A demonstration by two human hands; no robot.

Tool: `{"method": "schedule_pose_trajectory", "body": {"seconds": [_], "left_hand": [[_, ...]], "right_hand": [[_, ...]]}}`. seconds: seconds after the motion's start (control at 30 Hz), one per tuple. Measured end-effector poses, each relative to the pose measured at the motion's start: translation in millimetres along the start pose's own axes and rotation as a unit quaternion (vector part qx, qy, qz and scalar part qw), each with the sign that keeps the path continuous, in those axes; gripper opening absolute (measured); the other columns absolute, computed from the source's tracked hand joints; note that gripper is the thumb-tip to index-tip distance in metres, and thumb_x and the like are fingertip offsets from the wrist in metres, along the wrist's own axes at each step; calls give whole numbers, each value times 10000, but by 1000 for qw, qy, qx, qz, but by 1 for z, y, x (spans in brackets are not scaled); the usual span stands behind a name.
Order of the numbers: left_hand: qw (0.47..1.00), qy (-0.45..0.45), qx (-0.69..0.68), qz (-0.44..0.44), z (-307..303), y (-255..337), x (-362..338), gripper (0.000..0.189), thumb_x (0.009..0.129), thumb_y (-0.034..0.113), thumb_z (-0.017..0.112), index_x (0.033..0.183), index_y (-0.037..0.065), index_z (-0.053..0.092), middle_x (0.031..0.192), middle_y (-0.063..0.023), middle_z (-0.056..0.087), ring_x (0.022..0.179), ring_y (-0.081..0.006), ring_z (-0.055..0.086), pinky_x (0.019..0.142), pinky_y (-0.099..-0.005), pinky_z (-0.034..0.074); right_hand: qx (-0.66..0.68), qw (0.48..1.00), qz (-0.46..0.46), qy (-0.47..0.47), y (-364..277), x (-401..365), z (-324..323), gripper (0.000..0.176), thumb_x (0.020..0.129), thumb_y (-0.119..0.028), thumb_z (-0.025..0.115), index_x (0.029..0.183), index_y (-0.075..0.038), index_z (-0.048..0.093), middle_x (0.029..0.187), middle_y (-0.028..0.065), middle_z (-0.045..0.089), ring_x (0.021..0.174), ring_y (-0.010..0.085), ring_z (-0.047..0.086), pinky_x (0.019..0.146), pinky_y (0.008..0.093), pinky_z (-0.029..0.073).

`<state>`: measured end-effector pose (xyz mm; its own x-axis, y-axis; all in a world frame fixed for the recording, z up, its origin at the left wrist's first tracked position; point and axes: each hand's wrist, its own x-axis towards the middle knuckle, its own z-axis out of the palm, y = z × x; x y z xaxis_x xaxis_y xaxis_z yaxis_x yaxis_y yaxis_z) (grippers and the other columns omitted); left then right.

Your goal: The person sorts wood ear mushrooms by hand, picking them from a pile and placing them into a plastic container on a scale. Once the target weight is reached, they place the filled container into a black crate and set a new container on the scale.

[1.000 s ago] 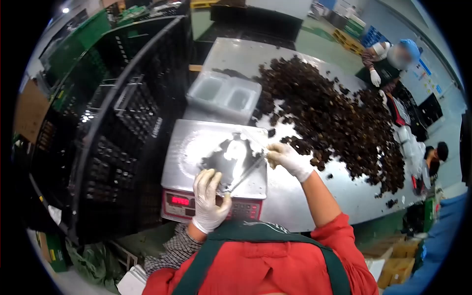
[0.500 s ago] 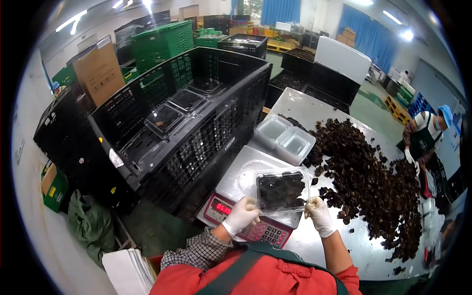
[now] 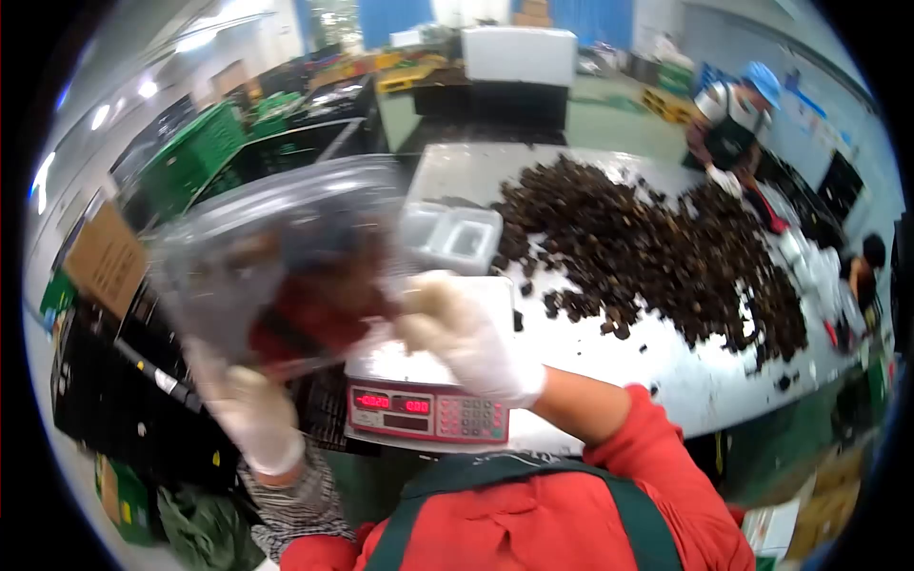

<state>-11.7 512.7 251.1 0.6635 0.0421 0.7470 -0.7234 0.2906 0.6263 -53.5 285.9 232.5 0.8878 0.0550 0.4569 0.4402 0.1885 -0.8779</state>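
A clear plastic clamshell box (image 3: 228,257) is raised close to the camera, tilted and smeared by motion, with reflections hiding most of its contents. My left hand (image 3: 252,419), in a white glove, is closed on its lower left edge. My gloved right hand (image 3: 466,333) grips the box's right side, above the scale. Below the box stands the red-and-white digital scale (image 3: 471,419), showing red digits, its plate partly covered by my right hand. Just beyond it are clear plastic trays (image 3: 452,236). Dark, mushroom-like pieces (image 3: 628,247) lie in a broad heap on the metal table (image 3: 562,409).
Left of me is a large black crate (image 3: 138,328), mostly hidden behind the box. A cardboard carton (image 3: 107,252) and green crates (image 3: 195,152) stand beyond it. Across the table, a co-worker in a blue cap (image 3: 733,124) reaches to the heap's far edge. A white box (image 3: 519,55) stands behind.
Both hands have lifted the box off the scale, up and to the left. The scale's reading has changed. My view has turned, so the table now sits more centrally.
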Motion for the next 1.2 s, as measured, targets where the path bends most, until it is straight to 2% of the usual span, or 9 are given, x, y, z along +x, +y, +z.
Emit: {"method": "schedule_pose_trajectory", "body": {"seconds": [0.2,0.33,0.47,0.57,0.7,0.87,1.0,1.03,1.2], "left_hand": [[988,18,155,-23,-88,49,129,524,944,156,549,1412,8,366,1353,-139,477,1213,-241,504,999,-365,439],[766,-69,637,54,-162,37,197,385,855,228,667,1160,0,613,1094,-115,659,989,-202,627,860,-305,473],[777,-36,539,-324,-268,-34,230,492,749,332,719,1073,-30,642,957,-191,683,942,-275,649,819,-330,481],[430,-43,863,-261,-266,-41,229,794,710,420,706,1340,10,449,1297,-303,476,1196,-438,488,1000,-415,415],[690,-140,710,-21,-197,-46,293,601,808,345,619,1282,-5,504,1144,-276,598,1185,-382,511,997,-435,393],[614,-254,677,316,-14,-72,337,314,885,270,577,1116,63,628,1018,-162,651,990,-287,622,812,-387,508],[723,-314,614,52,162,-77,240,488,920,400,553,1195,-2,597,1134,-169,652,1048,-278,628,907,-333,473],[807,-330,429,235,158,-177,253,312,890,296,562,1020,32,662,919,-186,666,898,-364,627,787,-415,502],[733,-493,467,28,229,-311,73,401,930,354,447,1039,25,648,991,-246,642,935,-438,592,858,-487,456]], "right_hand": [[-67,990,74,-98,6,-27,-20,536,931,-57,512,1430,-52,314,1141,80,549,928,124,552,819,277,482],[-120,975,142,124,66,-80,-92,332,968,-144,470,1256,18,509,1025,85,626,794,120,581,710,252,505],[-172,942,160,240,71,-132,-139,258,974,-159,478,1137,18,571,973,87,655,720,91,581,639,223,477],[-230,908,160,312,60,-171,-171,257,979,-176,472,1131,5,573,951,81,647,684,99,575,638,224,475],[-299,848,200,388,58,-230,-214,251,988,-200,464,1147,-34,566,922,65,621,705,103,556,661,247,480],[-686,667,157,244,100,-296,-221,329,839,-149,633,1131,-13,571,1059,178,597,962,348,565,849,429,458],[-719,638,182,209,123,-319,-183,525,738,-191,685,1198,5,521,1252,255,472,1167,421,440,996,515,352],[-717,633,186,224,124,-320,-181,533,735,-192,683,1205,-2,518,1278,246,454,1207,409,415,1019,510,330],[-690,639,179,288,126,-328,-185,513,754,-181,669,1210,-8,509,1251,212,490,1202,377,439,1031,482,335]]}}
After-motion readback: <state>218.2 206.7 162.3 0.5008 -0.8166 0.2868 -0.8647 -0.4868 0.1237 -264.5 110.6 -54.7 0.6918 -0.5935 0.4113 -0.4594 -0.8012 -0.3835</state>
